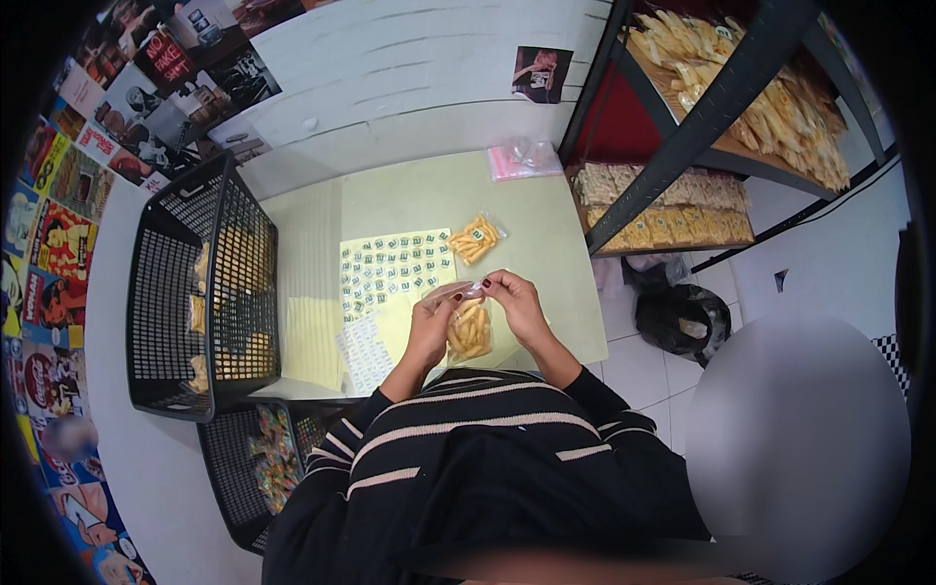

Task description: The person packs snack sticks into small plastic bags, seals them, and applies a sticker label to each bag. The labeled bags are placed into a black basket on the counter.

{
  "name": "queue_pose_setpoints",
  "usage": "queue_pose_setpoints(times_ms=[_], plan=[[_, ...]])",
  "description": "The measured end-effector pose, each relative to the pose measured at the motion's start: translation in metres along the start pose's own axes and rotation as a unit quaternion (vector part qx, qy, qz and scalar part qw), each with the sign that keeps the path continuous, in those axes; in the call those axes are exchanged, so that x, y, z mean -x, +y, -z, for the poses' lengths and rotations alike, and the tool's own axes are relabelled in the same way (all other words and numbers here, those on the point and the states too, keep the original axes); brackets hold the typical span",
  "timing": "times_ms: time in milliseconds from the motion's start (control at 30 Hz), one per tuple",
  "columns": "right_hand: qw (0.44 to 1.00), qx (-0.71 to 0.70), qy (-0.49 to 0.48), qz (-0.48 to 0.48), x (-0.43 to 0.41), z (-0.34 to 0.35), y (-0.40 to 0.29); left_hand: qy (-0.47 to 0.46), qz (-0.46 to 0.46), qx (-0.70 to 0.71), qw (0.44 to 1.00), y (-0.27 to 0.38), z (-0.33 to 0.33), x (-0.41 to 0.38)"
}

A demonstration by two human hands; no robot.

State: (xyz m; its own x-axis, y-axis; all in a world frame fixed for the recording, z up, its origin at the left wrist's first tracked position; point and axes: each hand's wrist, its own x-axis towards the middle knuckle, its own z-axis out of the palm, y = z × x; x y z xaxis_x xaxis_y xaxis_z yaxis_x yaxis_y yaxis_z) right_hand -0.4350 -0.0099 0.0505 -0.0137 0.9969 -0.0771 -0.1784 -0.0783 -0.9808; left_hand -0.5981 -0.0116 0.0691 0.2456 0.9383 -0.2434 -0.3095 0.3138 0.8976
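Both hands pinch the top of a clear plastic bag of yellow stick snacks (469, 333) at the table's near edge. My left hand (433, 322) grips the left side of the bag's mouth, and my right hand (514, 298) the right side. The bag's filled part hangs below my fingers. Just beyond lies another snack bag (475, 240) bearing a round sticker. To its left is a sheet of round stickers (395, 259), partly peeled. A smaller sheet of printed labels (368, 351) overlaps its lower corner.
A black plastic crate (208, 292) with snack bags stands at the left; a lower crate (234, 475) holds colourful packets. Plastic bags (523, 159) lie at the table's back. A metal-framed rack (702, 110) with packed snacks rises at the right, near a black bag (680, 322) on the floor.
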Motion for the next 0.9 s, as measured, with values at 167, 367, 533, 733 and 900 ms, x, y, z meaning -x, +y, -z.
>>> queue_pose_setpoints(times_ms=[167, 367, 533, 733, 900], plan=[[0.999, -0.022, -0.008, -0.037, 0.002, -0.003, -0.005, -0.007, 0.008, -0.003, 1.0, -0.009, 0.012, -0.003], [0.999, 0.02, -0.002, -0.039, 0.004, 0.0, 0.015, -0.003, -0.017, -0.025, 1.0, -0.027, 0.016, 0.004], [0.997, 0.015, -0.014, -0.075, -0.001, -0.005, 0.025, 0.009, 0.06, -0.053, 0.997, -0.033, 0.023, 0.019], [0.988, 0.078, -0.096, -0.088, -0.011, -0.022, 0.067, 0.043, 0.069, -0.049, 0.995, -0.05, 0.055, 0.033], [0.968, 0.048, -0.165, -0.185, -0.024, -0.048, 0.088, 0.117, 0.075, -0.033, 0.99, -0.066, 0.091, 0.051]])
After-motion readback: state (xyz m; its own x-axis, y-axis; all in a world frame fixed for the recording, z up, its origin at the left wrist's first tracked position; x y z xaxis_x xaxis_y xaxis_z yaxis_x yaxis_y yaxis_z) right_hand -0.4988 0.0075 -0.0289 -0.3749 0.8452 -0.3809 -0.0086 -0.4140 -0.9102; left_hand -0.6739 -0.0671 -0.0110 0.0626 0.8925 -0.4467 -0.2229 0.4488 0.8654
